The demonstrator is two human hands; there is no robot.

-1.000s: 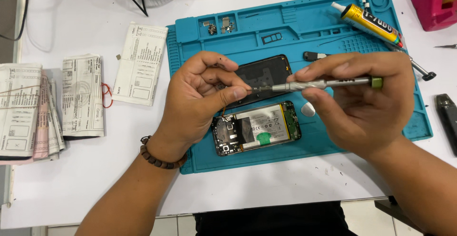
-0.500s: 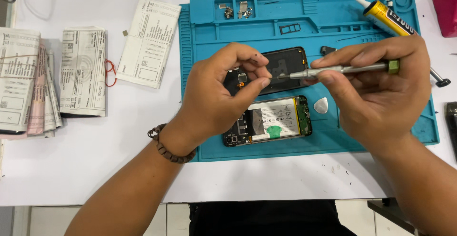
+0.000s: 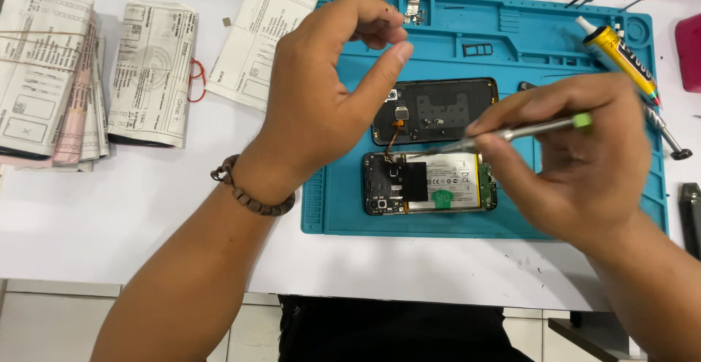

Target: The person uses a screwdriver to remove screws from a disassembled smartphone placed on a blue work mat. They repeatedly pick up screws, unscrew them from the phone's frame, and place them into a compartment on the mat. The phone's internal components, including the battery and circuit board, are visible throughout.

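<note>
A white counter (image 3: 146, 208) carries everything, and most of its right half is covered by a blue silicone work mat (image 3: 555, 48) with small moulded compartments along its far edge. On the counter to the left of the mat lie bundles of folded printed papers (image 3: 51, 70), some banded with red rubber bands, and a loose printed sheet (image 3: 252, 33) just beside the mat's left edge. The left hand (image 3: 321, 92) is raised over the mat's left part, its fingers (image 3: 380, 70) curled with thumb and forefinger apart in a loose open pinch that holds nothing; a beaded bracelet (image 3: 244, 194) circles the wrist. The right hand (image 3: 584, 165) is closed around a slim metal screwdriver (image 3: 511, 134) with a green cap, gripped between thumb and fingers, its tip pointing left and down at the upper edge of the opened phone (image 3: 438, 183). That phone lies near the middle of the mat, its battery and dark board exposed, with a green pull tab on the battery. Just behind it lies the black back cover (image 3: 445, 106), joined to the phone by a thin orange flex cable (image 3: 392, 143). At the mat's far right corner rests a yellow glue tube (image 3: 617, 51), and a second screwdriver (image 3: 664, 135) lies beside it.
</note>
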